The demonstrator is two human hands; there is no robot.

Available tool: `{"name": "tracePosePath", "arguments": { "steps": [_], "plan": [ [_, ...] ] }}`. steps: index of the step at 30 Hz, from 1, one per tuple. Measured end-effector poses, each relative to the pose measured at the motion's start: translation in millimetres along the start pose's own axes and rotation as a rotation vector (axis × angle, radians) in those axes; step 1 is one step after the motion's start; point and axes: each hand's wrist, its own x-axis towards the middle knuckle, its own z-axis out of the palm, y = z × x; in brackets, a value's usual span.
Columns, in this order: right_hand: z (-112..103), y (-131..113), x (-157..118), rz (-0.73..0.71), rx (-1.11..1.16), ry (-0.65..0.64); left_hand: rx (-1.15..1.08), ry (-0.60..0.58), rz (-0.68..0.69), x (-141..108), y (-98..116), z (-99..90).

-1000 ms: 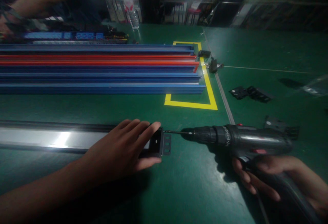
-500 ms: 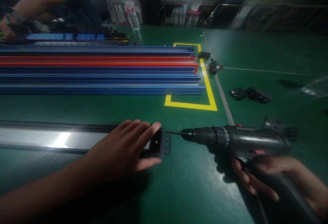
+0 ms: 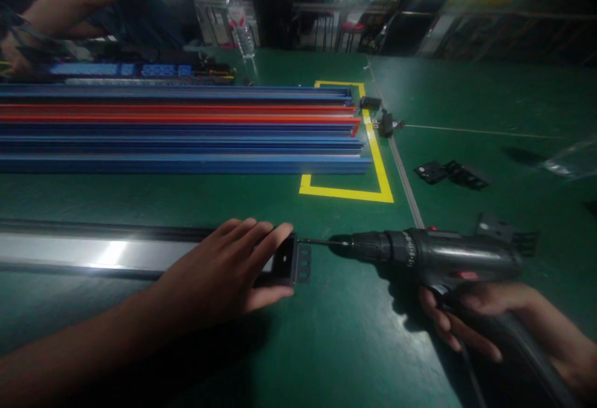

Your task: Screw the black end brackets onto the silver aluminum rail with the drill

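Basically, L hand [image 3: 228,262] clamped over rt end of bar [image 3: 84,249], fingers on far side, thumb on near. Bar's on green table [image 3: 373,346], on near side of blue & red rails [image 3: 186,166]. R hand [image 3: 494,308] wrapped round grip of drill [image 3: 452,254], held approx level. Bit [image 3: 321,242] points left, tip at far corner of bar's end plate [image 3: 293,259]; can't tell if seated. Blk brackets [image 3: 466,175] lie beyond drill, rt of yellow tape [image 3: 347,194].

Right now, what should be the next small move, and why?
Probably press the drill gently toward the rail: its bit seems to touch the black end, the left hand clasps that end, and the right hand holds the drill.
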Motion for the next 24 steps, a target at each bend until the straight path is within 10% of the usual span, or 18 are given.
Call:
{"name": "tracePosePath", "arguments": {
  "steps": [24],
  "plan": [
    [11,-20,-1,0.114,-0.106,-0.027,0.028,-0.005,0.005,-1,0,0.9]
  ]
}}
